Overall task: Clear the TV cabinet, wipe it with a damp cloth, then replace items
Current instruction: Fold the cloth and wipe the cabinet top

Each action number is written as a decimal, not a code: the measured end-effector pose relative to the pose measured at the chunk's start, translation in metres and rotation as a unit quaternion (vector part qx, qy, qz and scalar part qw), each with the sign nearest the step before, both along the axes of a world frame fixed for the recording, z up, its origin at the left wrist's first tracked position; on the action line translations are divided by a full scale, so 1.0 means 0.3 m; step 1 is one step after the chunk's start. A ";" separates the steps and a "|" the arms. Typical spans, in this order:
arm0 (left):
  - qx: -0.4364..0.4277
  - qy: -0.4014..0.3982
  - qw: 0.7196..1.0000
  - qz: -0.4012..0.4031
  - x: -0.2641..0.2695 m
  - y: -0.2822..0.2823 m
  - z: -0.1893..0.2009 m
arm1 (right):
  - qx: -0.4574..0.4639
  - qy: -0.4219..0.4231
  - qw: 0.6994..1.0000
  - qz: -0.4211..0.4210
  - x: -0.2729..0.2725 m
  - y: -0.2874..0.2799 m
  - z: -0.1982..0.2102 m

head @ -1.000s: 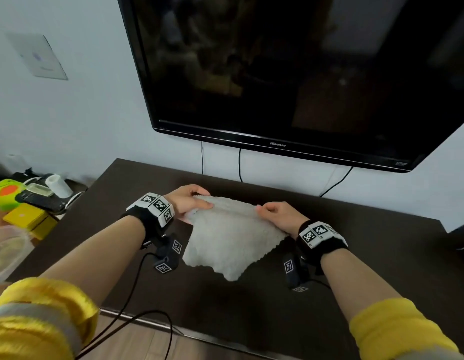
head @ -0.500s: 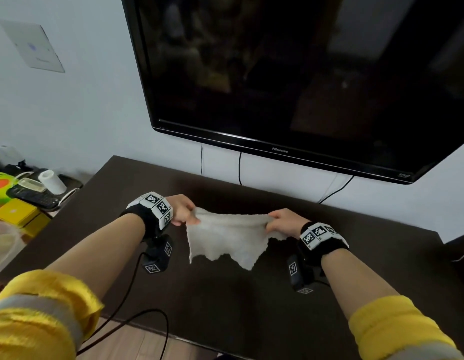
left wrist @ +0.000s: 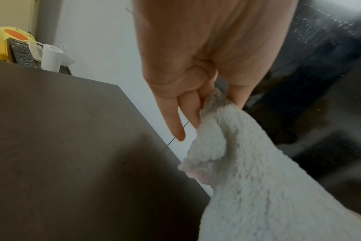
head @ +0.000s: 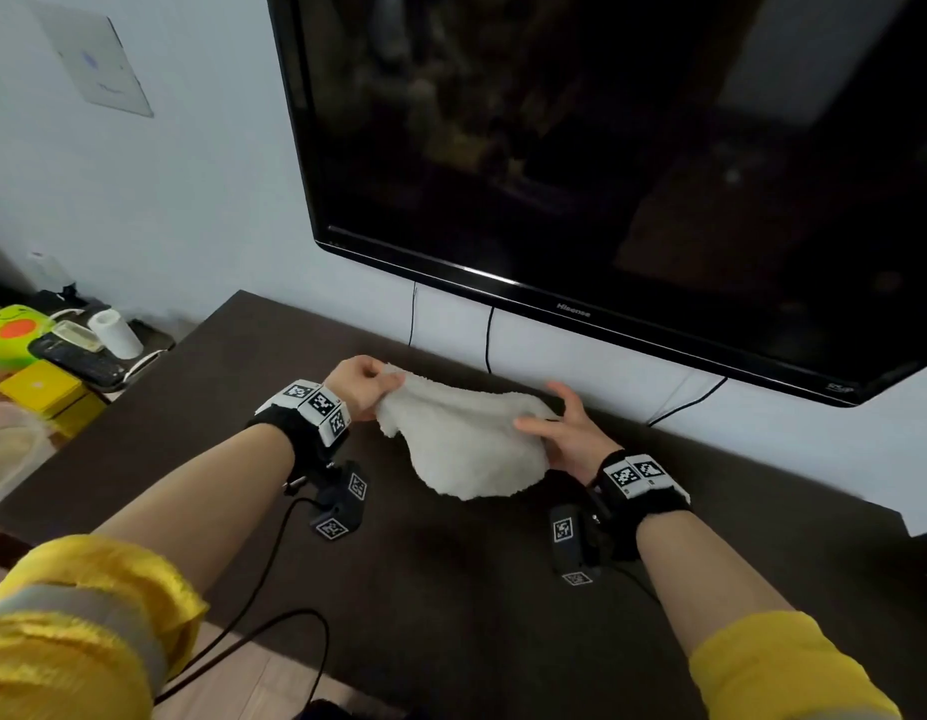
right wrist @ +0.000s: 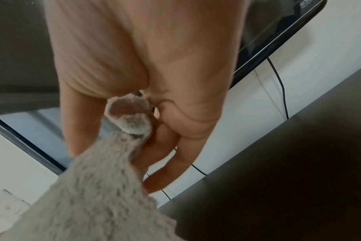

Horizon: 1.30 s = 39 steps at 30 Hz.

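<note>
A fluffy white cloth (head: 461, 439) hangs between both hands just above the dark brown TV cabinet top (head: 451, 589), near its back edge. My left hand (head: 360, 384) pinches the cloth's left corner (left wrist: 214, 104) between thumb and fingers. My right hand (head: 560, 426) pinches the right corner (right wrist: 132, 120), its other fingers spread. The cloth (left wrist: 258, 187) sags in the middle, and its lower edge droops toward the cabinet. The cloth (right wrist: 89, 203) fills the lower left of the right wrist view.
A wall-mounted black TV (head: 607, 174) overhangs the cabinet's back, with cables (head: 490, 335) running down the wall. Left of the cabinet sit a remote (head: 77, 356), a white roll (head: 116, 332), a yellow box (head: 46, 389) and a green-yellow toy (head: 12, 330).
The cloth, held up and hanging a second ago, has moved toward the wall and now lies flatter and slacker between the hands. The right hand's fingers have spread.
</note>
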<state>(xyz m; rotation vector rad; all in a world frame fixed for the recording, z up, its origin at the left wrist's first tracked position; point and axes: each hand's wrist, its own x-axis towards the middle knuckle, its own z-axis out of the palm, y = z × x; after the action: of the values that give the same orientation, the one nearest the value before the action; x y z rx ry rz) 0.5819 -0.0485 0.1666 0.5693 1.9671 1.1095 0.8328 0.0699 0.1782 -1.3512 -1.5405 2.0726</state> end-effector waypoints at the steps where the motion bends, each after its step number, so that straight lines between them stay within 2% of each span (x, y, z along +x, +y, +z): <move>1: 0.002 0.013 1.000 0.010 -0.006 -0.002 -0.002 | -0.004 0.001 1.000 -0.001 -0.008 0.002 -0.003; 4: 0.016 0.005 0.999 0.037 -0.052 -0.008 -0.001 | -0.004 -0.025 1.000 0.001 -0.035 0.009 -0.015; 10: 0.018 0.067 0.997 -0.041 -0.202 -0.040 -0.002 | 0.069 -0.079 0.994 -0.043 -0.144 -0.018 -0.039; 15: -0.022 0.118 0.988 -0.094 -0.388 -0.106 0.013 | 0.119 -0.076 0.990 0.011 -0.316 -0.087 -0.041; 18: -0.043 0.134 0.983 -0.119 -0.506 -0.149 0.034 | 0.168 -0.106 0.980 0.028 -0.440 -0.150 -0.030; 22: -0.067 0.213 0.970 -0.091 -0.628 -0.210 0.049 | 0.187 -0.118 0.975 0.011 -0.592 -0.224 -0.026; 24: -0.077 0.267 0.957 -0.081 -0.667 -0.241 0.065 | 0.198 -0.132 0.971 0.023 -0.658 -0.262 -0.024; 26: -0.105 0.311 0.938 -0.109 -0.699 -0.262 0.078 | 0.233 -0.165 0.957 0.042 -0.704 -0.299 -0.019; 27: -0.126 0.343 0.921 -0.136 -0.712 -0.270 0.083 | 0.254 -0.187 0.948 0.042 -0.723 -0.313 -0.019; 30: -0.173 0.462 0.843 -0.214 -0.741 -0.282 0.073 | 0.329 -0.262 0.906 0.047 -0.776 -0.340 -0.019; 32: -0.152 0.492 0.823 -0.241 -0.761 -0.283 0.052 | 0.362 -0.331 0.869 0.058 -0.805 -0.354 -0.011; 33: -0.124 0.489 0.828 -0.246 -0.773 -0.285 0.039 | 0.377 -0.368 0.847 0.069 -0.812 -0.358 -0.008; 35: -0.022 0.427 0.871 -0.242 -0.802 -0.283 0.008 | 0.387 -0.401 0.826 0.090 -0.813 -0.356 -0.003; 37: 0.057 0.310 0.926 -0.210 -0.822 -0.279 -0.002 | 0.369 -0.379 0.842 0.101 -0.799 -0.340 0.000; 39: 0.079 0.244 0.950 -0.178 -0.824 -0.280 0.004 | 0.336 -0.332 0.876 0.097 -0.792 -0.321 0.003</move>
<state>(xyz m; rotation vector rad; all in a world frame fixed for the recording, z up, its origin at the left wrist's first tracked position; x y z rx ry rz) 0.3346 -0.1327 0.1677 1.3358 2.0711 0.9585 0.5951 -0.0265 0.1790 -1.7128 -2.4326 0.9387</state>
